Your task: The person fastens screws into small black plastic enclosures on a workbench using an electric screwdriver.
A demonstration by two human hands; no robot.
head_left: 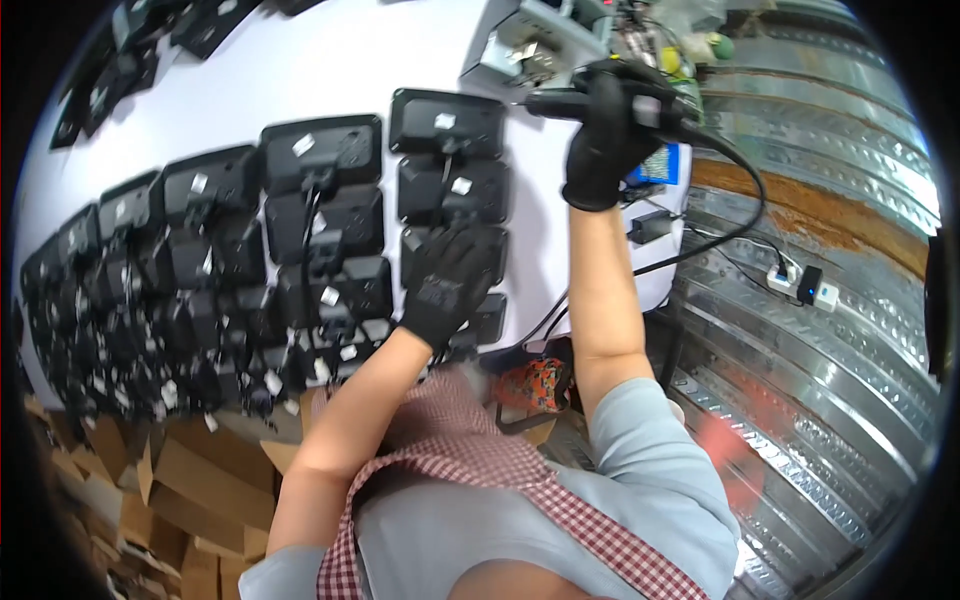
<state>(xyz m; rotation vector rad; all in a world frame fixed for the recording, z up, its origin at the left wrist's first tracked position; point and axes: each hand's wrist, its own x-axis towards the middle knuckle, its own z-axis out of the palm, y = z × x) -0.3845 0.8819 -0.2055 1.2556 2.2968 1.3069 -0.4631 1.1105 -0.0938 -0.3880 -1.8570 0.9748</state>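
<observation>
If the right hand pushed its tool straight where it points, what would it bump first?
Probably the top black panel in the right-hand column: the tool in the right hand points left at it. Depth is unclear, so the tip might pass above it.

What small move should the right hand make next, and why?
Probably ease the corded tool slightly left, over the nearest black panel: the right hand grips the tool, its tip pointing toward that panel's right edge, while the left hand lies over a lower panel.
</observation>
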